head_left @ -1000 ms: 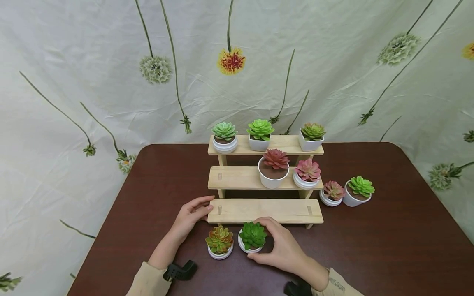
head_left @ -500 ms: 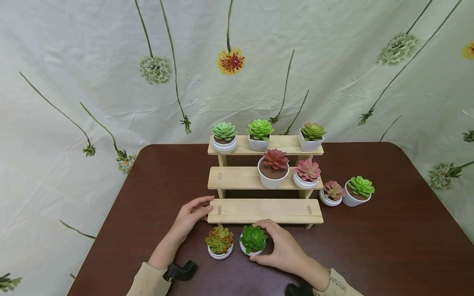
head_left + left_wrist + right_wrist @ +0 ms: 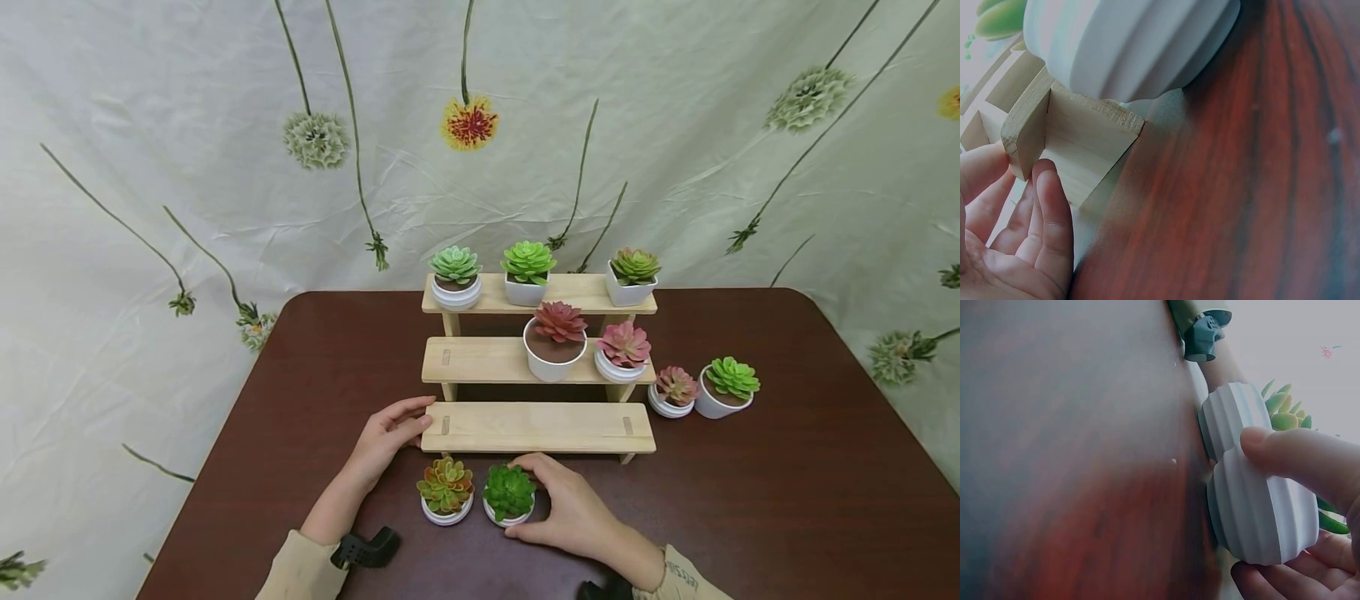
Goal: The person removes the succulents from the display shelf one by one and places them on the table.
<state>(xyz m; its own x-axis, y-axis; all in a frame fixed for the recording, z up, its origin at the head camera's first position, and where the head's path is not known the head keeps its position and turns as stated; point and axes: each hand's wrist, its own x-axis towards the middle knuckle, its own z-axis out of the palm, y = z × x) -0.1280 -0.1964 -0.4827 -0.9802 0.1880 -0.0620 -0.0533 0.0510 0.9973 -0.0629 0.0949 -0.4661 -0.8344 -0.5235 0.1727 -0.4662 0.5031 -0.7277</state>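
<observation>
My left hand (image 3: 381, 435) holds the left end of the lowest shelf of a three-tier wooden plant stand (image 3: 536, 429). In the left wrist view its thumb and a finger pinch the shelf's corner (image 3: 1025, 134). My right hand (image 3: 573, 508) grips a dark green succulent (image 3: 510, 492) by its white ribbed pot (image 3: 1263, 506), thumb on one side and fingers round the other. This pot stands upright on the table in front of the stand. Just left of it is an orange-green succulent (image 3: 446, 487) in a similar white pot.
Three succulents, including a pale green one (image 3: 454, 268), stand on the top shelf. The middle shelf carries a dark red succulent (image 3: 553, 342) and a pink one (image 3: 623, 348). Right of the stand, a small pink succulent (image 3: 675, 392) and a bright green one (image 3: 727, 387) sit on the table (image 3: 787, 500).
My right hand has shifted the dark green succulent slightly toward the near edge of the table. My left hand stays on the lowest shelf.
</observation>
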